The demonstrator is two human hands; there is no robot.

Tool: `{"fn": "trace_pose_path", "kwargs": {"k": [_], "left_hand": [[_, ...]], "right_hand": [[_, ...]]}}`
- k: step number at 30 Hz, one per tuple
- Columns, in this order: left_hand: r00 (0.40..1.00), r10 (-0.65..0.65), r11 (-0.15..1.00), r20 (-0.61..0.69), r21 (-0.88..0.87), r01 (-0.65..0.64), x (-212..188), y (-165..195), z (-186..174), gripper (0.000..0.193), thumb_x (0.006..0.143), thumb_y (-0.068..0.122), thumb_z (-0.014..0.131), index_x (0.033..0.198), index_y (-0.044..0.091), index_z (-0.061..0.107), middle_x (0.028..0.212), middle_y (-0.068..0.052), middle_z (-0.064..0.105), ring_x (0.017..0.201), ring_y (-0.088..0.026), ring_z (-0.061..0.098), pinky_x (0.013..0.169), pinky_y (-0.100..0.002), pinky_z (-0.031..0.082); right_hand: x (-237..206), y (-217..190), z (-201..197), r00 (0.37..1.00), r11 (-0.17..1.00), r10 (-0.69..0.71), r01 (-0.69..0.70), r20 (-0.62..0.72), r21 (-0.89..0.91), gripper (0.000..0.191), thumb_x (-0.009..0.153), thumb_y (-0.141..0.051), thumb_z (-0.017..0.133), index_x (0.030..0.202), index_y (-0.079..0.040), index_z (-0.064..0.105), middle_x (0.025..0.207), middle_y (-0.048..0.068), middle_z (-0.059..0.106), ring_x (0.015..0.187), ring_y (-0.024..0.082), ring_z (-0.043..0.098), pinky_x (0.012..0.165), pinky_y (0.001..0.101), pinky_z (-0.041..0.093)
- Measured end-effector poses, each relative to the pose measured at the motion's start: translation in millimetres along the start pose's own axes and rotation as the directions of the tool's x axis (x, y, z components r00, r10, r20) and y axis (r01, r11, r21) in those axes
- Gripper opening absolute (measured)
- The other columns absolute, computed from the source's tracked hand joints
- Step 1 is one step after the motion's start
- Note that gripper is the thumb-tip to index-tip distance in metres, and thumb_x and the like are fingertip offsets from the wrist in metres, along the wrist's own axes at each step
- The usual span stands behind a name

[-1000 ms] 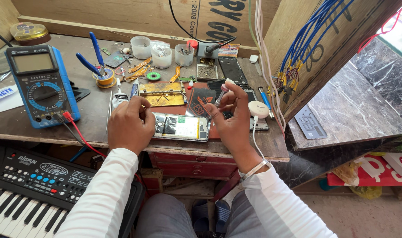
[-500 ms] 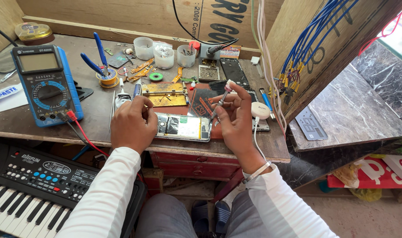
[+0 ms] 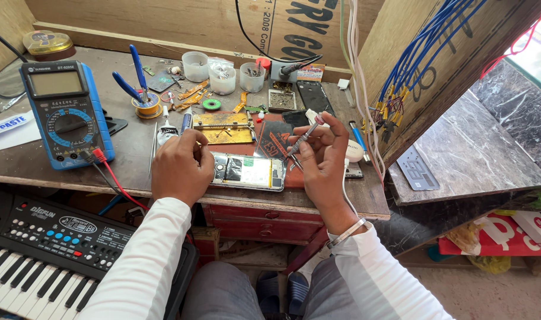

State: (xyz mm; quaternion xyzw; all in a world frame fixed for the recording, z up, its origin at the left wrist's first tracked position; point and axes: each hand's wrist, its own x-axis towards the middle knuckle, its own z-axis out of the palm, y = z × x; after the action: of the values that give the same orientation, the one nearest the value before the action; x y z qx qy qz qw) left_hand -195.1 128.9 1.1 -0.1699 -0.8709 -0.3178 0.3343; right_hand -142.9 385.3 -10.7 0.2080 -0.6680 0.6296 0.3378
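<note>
While the left hand rests on the wooden workbench, its fingers are curled together against the left end of an opened mobile phone, steadying it. The phone lies flat near the front edge of the bench, between the two hands, with its back cover off and its internal parts exposed. The right hand is raised just above the phone's right end, its fingers closed around a slim screwdriver. The tool is tilted, tip pointing down and left toward the phone; whether the tip touches the phone cannot be told.

A blue digital multimeter lies on the left part of the bench, with red and black leads trailing from its lower edge. Blue-handled pliers rest on a roll of solder wire behind the left hand. Three small clear plastic cups holding parts stand in a row near the back wall. A yellow flat board lies just behind the phone. An electronic keyboard sits below the bench at the lower left. A bundle of blue wires hangs on the wooden panel to the right.
</note>
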Motion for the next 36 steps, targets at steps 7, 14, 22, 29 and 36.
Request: {"fn": "trace_pose_path", "kwargs": {"k": [7, 14, 22, 29, 36], "left_hand": [[1.0, -0.01, 1.0, 0.004, 0.021, 0.01, 0.6, -0.5, -3.4, 0.008, 0.087, 0.014, 0.069, 0.095, 0.012, 0.067, 0.075, -0.009, 0.066, 0.076, -0.032, 0.065, 0.075, -0.049, 0.05], [1.0, -0.002, 1.0, 0.002, 0.014, 0.002, -0.2, -2.2, -1.5, 0.007, 0.087, 0.013, 0.069, 0.094, 0.012, 0.067, 0.075, -0.009, 0.066, 0.075, -0.032, 0.065, 0.073, -0.049, 0.05], [0.999, -0.025, 1.0, 0.019, 0.001, 0.025, -0.4, -3.9, 0.9, 0.007, 0.087, 0.012, 0.069, 0.094, 0.011, 0.067, 0.074, -0.008, 0.066, 0.074, -0.031, 0.066, 0.072, -0.049, 0.05], [1.0, -0.01, 1.0, -0.004, 0.008, 0.01, -2.2, -5.5, 3.2, 0.007, 0.087, 0.012, 0.069, 0.094, 0.012, 0.068, 0.075, -0.009, 0.066, 0.074, -0.032, 0.065, 0.072, -0.049, 0.05], [1.0, -0.017, 1.0, 0.005, 0.008, 0.017, -2.4, -3.7, 8.6, 0.006, 0.088, 0.013, 0.069, 0.094, 0.012, 0.068, 0.074, -0.008, 0.066, 0.074, -0.031, 0.065, 0.072, -0.049, 0.05]], "right_hand": [[4.1, 1.7, 5.9, 1.0, 0.998, 0.011, -0.012, -0.012, -0.068, 0.058, 0.106, 0.008, 0.051, 0.154, -0.012, 0.026, 0.129, 0.017, 0.059, 0.116, 0.02, 0.066, 0.097, 0.0331, 0.058], [1.6, 2.9, 3.5, 0.999, 0.999, 0.032, -0.032, -0.019, -0.01, 0.058, 0.105, 0.007, 0.051, 0.154, -0.011, 0.026, 0.128, 0.016, 0.059, 0.115, 0.019, 0.067, 0.095, 0.0328, 0.06], [-6.2, -1.4, 0.1, 0.997, 0.999, 0.046, -0.044, 0.068, -0.025, 0.06, 0.096, 0.01, 0.054, 0.15, -0.008, 0.036, 0.118, 0.014, 0.063, 0.103, 0.018, 0.069, 0.088, 0.0341, 0.061], [-2.6, 1.3, 1.9, 0.996, 0.999, 0.046, -0.044, 0.076, -0.02, 0.057, 0.098, 0.011, 0.054, 0.149, -0.009, 0.035, 0.123, 0.015, 0.065, 0.106, 0.019, 0.069, 0.091, 0.0349, 0.062], [-1.7, 3.6, -2.7, 0.995, 0.999, 0.044, -0.043, 0.089, -0.017, 0.056, 0.1, 0.01, 0.055, 0.149, -0.01, 0.035, 0.124, 0.016, 0.065, 0.109, 0.02, 0.069, 0.094, 0.0355, 0.062]]}}
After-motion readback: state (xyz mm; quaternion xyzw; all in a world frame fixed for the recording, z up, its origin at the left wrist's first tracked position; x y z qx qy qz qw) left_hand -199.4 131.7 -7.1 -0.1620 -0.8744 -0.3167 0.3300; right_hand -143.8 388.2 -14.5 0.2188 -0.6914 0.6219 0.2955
